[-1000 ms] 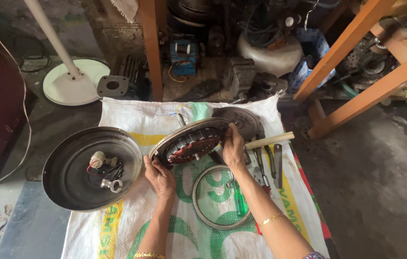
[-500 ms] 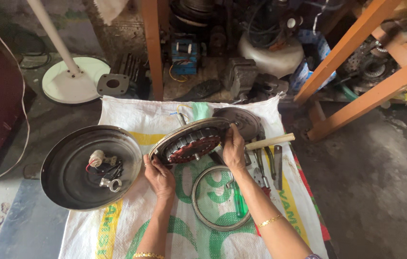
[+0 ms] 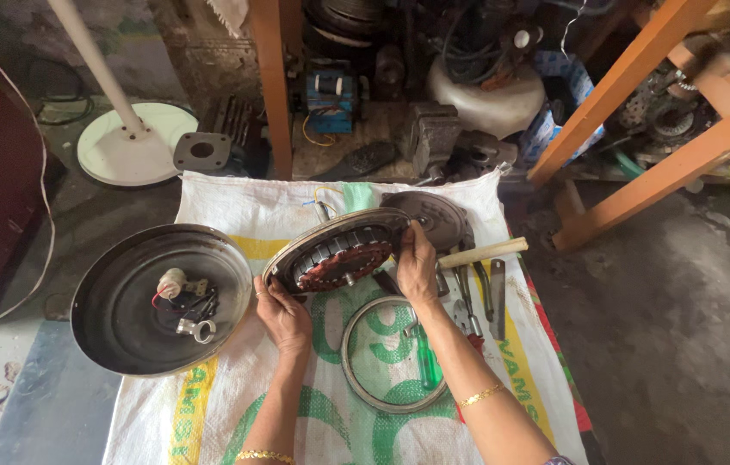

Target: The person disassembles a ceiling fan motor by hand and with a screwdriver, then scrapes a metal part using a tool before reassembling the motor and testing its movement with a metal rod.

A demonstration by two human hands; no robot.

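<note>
Both hands hold a round fan motor point(image 3: 338, 253) tilted up on its edge over a white woven sack point(image 3: 236, 207); copper windings and a red core show inside its metal rim. My left hand point(image 3: 281, 315) grips the lower left rim. My right hand point(image 3: 417, 264) grips the right rim. A grey metal ring point(image 3: 356, 379) lies flat on the sack just below the motor. A dark round cover plate point(image 3: 436, 216) lies behind the motor, partly hidden by it.
A dark round pan point(image 3: 120, 323) at the left holds a capacitor point(image 3: 171, 282) and small parts. A wooden-handled hammer point(image 3: 485, 252), pliers and a green screwdriver point(image 3: 428, 362) lie at the right. A white fan base point(image 3: 128, 155) and orange wooden legs point(image 3: 640, 164) stand behind.
</note>
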